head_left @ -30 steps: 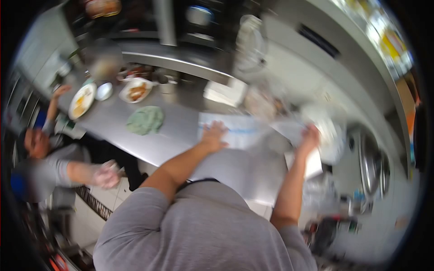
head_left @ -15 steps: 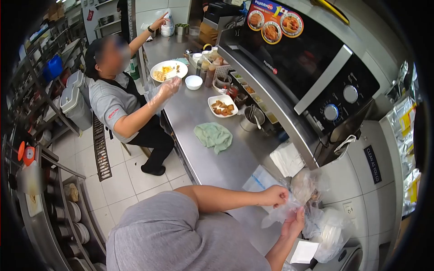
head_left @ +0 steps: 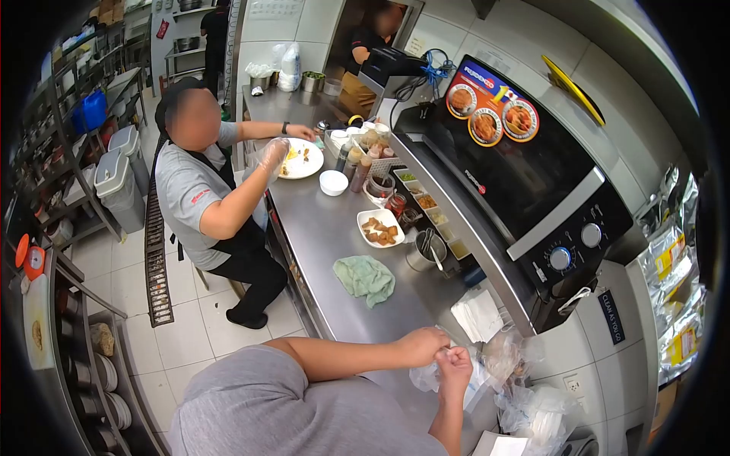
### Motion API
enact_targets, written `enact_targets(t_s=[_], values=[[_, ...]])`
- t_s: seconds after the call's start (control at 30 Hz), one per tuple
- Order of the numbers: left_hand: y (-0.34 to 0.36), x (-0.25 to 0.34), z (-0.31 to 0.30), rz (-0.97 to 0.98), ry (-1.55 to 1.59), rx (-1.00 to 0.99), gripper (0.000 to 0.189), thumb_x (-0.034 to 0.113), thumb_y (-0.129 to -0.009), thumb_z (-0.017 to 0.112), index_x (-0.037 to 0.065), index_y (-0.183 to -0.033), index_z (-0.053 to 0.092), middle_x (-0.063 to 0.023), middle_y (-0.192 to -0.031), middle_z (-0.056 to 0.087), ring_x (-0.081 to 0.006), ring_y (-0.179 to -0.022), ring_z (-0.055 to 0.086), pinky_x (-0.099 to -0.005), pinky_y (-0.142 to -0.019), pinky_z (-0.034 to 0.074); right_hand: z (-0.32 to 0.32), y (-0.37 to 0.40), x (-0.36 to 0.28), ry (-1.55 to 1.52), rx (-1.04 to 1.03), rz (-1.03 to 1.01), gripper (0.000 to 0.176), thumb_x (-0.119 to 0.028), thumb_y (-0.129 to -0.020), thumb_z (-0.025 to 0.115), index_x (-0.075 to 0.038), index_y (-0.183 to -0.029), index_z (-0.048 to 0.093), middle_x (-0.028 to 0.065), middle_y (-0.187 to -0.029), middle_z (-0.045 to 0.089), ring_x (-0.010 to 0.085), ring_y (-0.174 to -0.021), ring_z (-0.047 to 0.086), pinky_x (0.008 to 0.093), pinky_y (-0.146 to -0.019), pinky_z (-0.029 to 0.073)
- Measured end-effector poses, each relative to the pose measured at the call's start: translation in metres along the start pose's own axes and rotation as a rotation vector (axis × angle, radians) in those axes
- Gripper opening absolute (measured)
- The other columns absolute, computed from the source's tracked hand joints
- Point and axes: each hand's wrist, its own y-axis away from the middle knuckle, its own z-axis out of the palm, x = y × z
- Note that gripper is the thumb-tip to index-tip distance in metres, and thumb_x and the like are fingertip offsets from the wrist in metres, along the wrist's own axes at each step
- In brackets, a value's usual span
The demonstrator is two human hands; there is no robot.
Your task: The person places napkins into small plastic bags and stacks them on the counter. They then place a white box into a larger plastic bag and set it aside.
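Observation:
My left hand (head_left: 423,347) and my right hand (head_left: 455,368) are close together over the near end of the steel counter, fingers pinched. Between them is a piece of thin clear plastic (head_left: 426,377), crumpled and hanging below the fingers; its exact kind does not show. Beside my hands, at the wall, sits a clear plastic bag (head_left: 508,356) with something brownish inside. Another clear bag (head_left: 544,414) with white contents lies closer to me. A stack of white napkins (head_left: 477,315) rests just beyond my hands.
A green cloth (head_left: 364,280), a square bowl of brown food pieces (head_left: 381,228) and a metal container of utensils (head_left: 426,251) stand along the counter (head_left: 304,235). A microwave (head_left: 525,167) sits on a raised shelf. A co-worker (head_left: 220,190) works over a white plate (head_left: 304,161).
My hands have come closer together, bunching the plastic between them. The co-worker's raised, pointing arm has come down near the plate, and the gloved hand is now over it. The view has shifted.

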Motion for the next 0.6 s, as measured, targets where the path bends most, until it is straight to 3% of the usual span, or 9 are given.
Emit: enact_targets(t_s=[0.13, 0.2, 0.23, 0.3, 0.33, 0.4, 0.43, 0.5, 0.6], values=[[0.019, -0.026, -0.022, -0.19, 0.195, 0.126, 0.021, 0.001, -0.076, 0.061, 0.001, -0.097, 0.063, -0.0181, -0.095, 0.067, -0.0374, -0.09, 0.064, -0.0424, -0.079, 0.05, 0.015, -0.007, 0.001, 0.336, 0.024, -0.042, 0.02, 0.004, -0.079, 0.069, -0.006, -0.088, 0.055, -0.0005, -0.072, 0.057, 0.007, -0.06, 0.05, 0.0217, -0.055, 0.04], [0.027, -0.036, -0.032, -0.215, 0.258, 0.191, 0.02, 0.001, -0.077, 0.061, 0.001, -0.097, 0.063, -0.0189, -0.094, 0.068, -0.0371, -0.088, 0.064, -0.0431, -0.076, 0.05, 0.01, -0.015, 0.011, 1.043, 0.176, -0.098, 0.023, 0.009, -0.075, 0.066, -0.003, -0.094, 0.058, 0.0023, -0.074, 0.059, 0.0125, -0.061, 0.053, 0.0249, -0.057, 0.043], [0.03, -0.039, -0.038, -0.257, 0.293, 0.202, 0.02, 0.001, -0.077, 0.06, 0.002, -0.096, 0.063, -0.0186, -0.092, 0.068, -0.037, -0.088, 0.065, -0.0436, -0.076, 0.05, 0.011, -0.018, 0.017, 1.044, 0.179, -0.099, 0.023, 0.009, -0.075, 0.066, -0.003, -0.094, 0.058, 0.0023, -0.074, 0.059, 0.0125, -0.061, 0.053, 0.0249, -0.057, 0.043], [0.036, -0.045, -0.051, -0.297, 0.33, 0.21, 0.019, 0.0, -0.077, 0.059, 0.002, -0.096, 0.062, -0.0183, -0.09, 0.068, -0.037, -0.088, 0.065, -0.0441, -0.076, 0.05, 0.016, -0.023, 0.026, 1.163, 0.386, -0.417, 0.026, 0.011, -0.074, 0.062, -0.002, -0.095, 0.059, 0.0038, -0.074, 0.059, 0.0178, -0.064, 0.056, 0.0287, -0.063, 0.046], [0.038, -0.048, -0.057, -0.329, 0.238, 0.165, 0.024, 0.0, -0.077, 0.059, 0.002, -0.1, 0.061, -0.0186, -0.094, 0.067, -0.037, -0.09, 0.064, -0.0442, -0.077, 0.05, 0.018, -0.025, 0.029, 1.166, 0.387, -0.416, 0.026, 0.011, -0.074, 0.062, -0.002, -0.095, 0.059, 0.0038, -0.074, 0.059, 0.0178, -0.064, 0.056, 0.0287, -0.063, 0.046], [0.042, -0.06, -0.062, -0.36, 0.149, 0.115, 0.028, -0.001, -0.077, 0.059, 0.003, -0.104, 0.06, -0.0188, -0.098, 0.066, -0.037, -0.093, 0.064, -0.0443, -0.078, 0.05, 0.032, -0.028, 0.026, 0.773, 0.335, -0.195, 0.027, 0.01, -0.076, 0.061, -0.004, -0.099, 0.058, 0.004, -0.075, 0.059, 0.0187, -0.067, 0.058, 0.0296, -0.068, 0.049], [0.043, -0.075, -0.059, -0.347, 0.058, 0.214, 0.033, -0.001, -0.076, 0.059, 0.004, -0.108, 0.057, -0.0187, -0.102, 0.064, -0.0368, -0.096, 0.063, -0.0445, -0.079, 0.05, 0.038, -0.028, 0.021, 0.775, 0.337, -0.192, 0.027, 0.01, -0.076, 0.061, -0.004, -0.099, 0.058, 0.004, -0.075, 0.059, 0.0187, -0.067, 0.058, 0.0296, -0.068, 0.049], [0.049, -0.089, -0.059, -0.339, -0.031, 0.305, 0.038, -0.002, -0.075, 0.06, 0.004, -0.112, 0.055, -0.0185, -0.107, 0.062, -0.0367, -0.098, 0.062, -0.0448, -0.079, 0.05, 0.065, -0.015, -0.006, -0.277, 0.09, 0.29, 0.033, 0.013, -0.077, 0.058, -0.005, -0.105, 0.056, 0.0037, -0.076, 0.06, 0.0167, -0.068, 0.058, 0.0264, -0.07, 0.048], [0.053, -0.092, -0.066, -0.432, -0.058, 0.284, 0.044, -0.003, -0.073, 0.061, 0.005, -0.115, 0.052, -0.0173, -0.109, 0.058, -0.0365, -0.1, 0.06, -0.0453, -0.08, 0.05, 0.084, -0.005, -0.012, -0.428, -0.102, 0.283, 0.037, 0.014, -0.077, 0.056, -0.005, -0.108, 0.053, 0.0047, -0.082, 0.061, 0.0154, -0.071, 0.058, 0.0249, -0.069, 0.047]])
